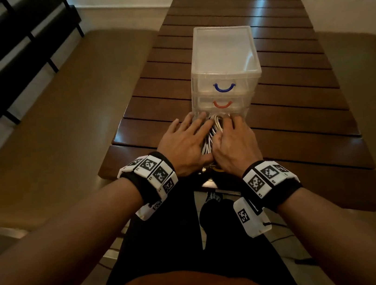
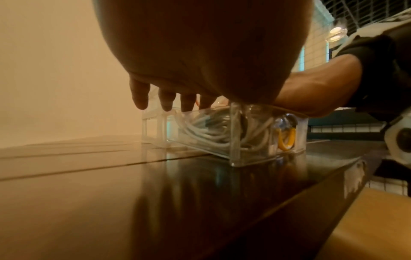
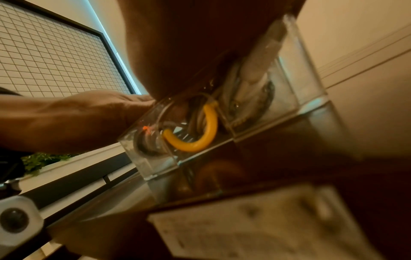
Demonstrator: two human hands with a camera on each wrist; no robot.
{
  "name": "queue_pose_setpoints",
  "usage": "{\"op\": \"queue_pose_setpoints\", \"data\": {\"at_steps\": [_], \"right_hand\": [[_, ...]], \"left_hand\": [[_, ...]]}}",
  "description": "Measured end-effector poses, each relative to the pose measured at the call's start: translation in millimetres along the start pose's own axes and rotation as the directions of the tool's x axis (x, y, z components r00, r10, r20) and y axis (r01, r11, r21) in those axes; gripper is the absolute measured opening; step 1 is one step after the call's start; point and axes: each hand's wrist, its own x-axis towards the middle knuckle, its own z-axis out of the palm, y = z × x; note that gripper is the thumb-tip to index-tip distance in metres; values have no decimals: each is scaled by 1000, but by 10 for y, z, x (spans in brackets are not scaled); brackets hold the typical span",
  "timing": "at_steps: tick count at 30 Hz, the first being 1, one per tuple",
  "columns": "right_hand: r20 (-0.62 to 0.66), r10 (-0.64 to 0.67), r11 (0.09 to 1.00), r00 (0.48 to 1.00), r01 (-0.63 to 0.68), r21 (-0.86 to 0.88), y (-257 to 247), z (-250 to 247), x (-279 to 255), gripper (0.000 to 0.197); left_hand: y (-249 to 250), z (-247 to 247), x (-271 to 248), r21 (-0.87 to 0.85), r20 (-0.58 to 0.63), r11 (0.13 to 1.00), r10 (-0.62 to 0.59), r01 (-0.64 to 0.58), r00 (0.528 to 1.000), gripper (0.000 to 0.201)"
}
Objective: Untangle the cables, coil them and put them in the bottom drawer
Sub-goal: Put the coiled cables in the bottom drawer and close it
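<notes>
Bottom drawer (image 2: 251, 140) stands pulled out toward the near table (image 1: 301, 125) edge, white cables (image 1: 215, 126) inside. Left hand (image 1: 183, 143) and right hand (image 1: 236, 145) press flat on the cables, fingers extended, gripping nothing. Drawer unit (image 1: 224, 63) behind.

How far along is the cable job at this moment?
Done: the white cables already lie coiled in the pulled-out bottom drawer. In hand: the left hand and right hand press flat on them. Left: pushing the drawer, with its yellow handle, shut.
</notes>
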Motion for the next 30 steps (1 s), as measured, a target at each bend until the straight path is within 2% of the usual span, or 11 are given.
{"op": "queue_pose_setpoints", "data": {"at_steps": [3,7,11,14,17,20,21,23,24,27,30], "right_hand": [[-65,-20,1000,998,21,16,-12,-25,-24,42],[-151,-167,984,974,174,34,3,-10,-71,45],[-100,-213,974,972,220,62,20,48,-37,52],[-26,-236,971,971,237,33,14,39,-16,52],[39,-269,963,962,269,5,46,26,-1,55],[79,-238,970,968,241,-29,64,-2,-5,57],[88,-236,971,968,239,-30,64,-16,-18,58],[105,-241,968,965,247,-47,51,-60,-49,60],[114,-249,965,962,257,-57,53,-66,-37,59],[159,-249,961,955,265,-83,53,-95,63,54],[182,-261,954,948,282,-100,50,-137,145,51]], "left_hand": [[-1,-21,17,75,-21,997,28,-27,999,87],[-2,-60,40,130,-46,990,67,-60,997,92],[6,-95,59,111,14,991,71,-72,997,88],[42,-268,55,-11,89,997,77,-76,993,76],[79,-659,106,-63,-116,992,98,-106,988,35],[1,-1020,311,-55,-366,991,90,-118,926,42],[-50,-1083,409,-28,-358,993,101,-119,928,55],[-144,-1108,565,-3,-173,996,82,-84,981,72],[-182,-1080,616,-23,-100,998,62,-65,993,71],[-240,-1052,676,-122,-117,990,62,-77,991,57],[-248,-1096,676,-80,-125,994,68,-78,990,52]]}}
